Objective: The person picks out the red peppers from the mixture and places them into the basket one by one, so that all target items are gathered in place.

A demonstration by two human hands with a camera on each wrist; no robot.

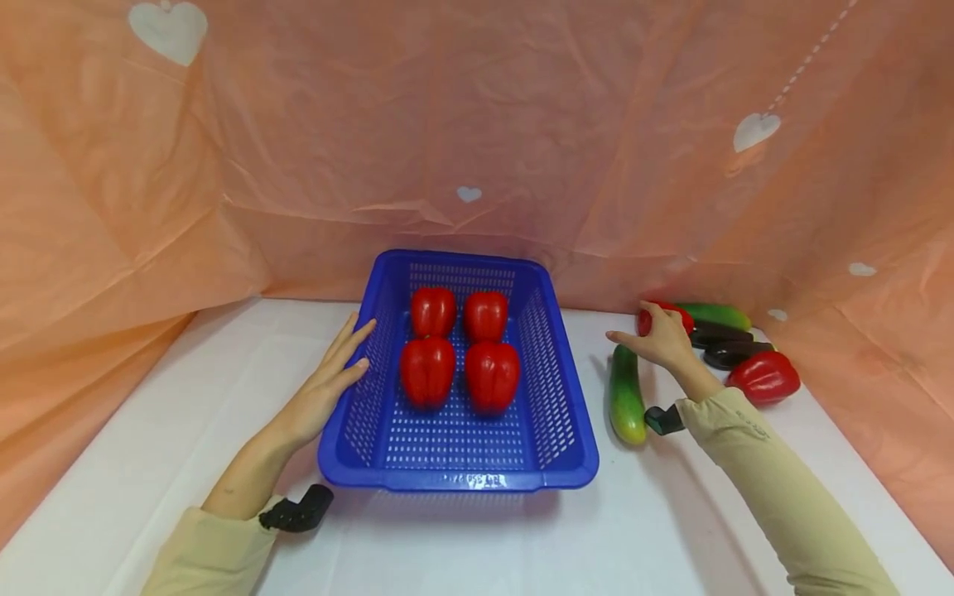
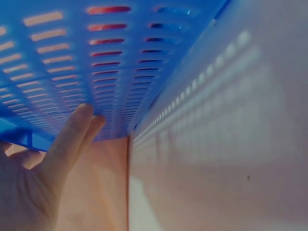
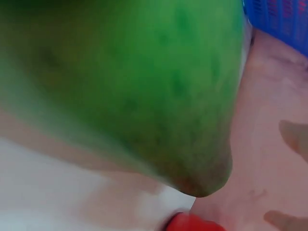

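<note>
My left hand (image 1: 320, 397) lies along the left side of a blue plastic basket (image 1: 350, 468), its fingers straight and touching the rim and slatted wall. In the left wrist view the fingertips (image 2: 82, 115) rest against the basket's outside wall. Four-lobed red bell peppers (image 1: 427, 372) stand inside in two rows. On the right, my right hand (image 1: 665, 338) reaches over the table with thumb and fingers apart, close to a red bell pepper (image 1: 684, 316) that it partly hides. A green cucumber (image 1: 628, 401) lies below the thumb and fills much of the right wrist view.
Beyond the right hand lie another cucumber (image 1: 715, 315), two dark eggplants (image 1: 734, 354) and a red bell pepper (image 1: 763, 378). An orange sheet (image 1: 477, 124) with white hearts hangs behind and beside the white table (image 1: 611, 530).
</note>
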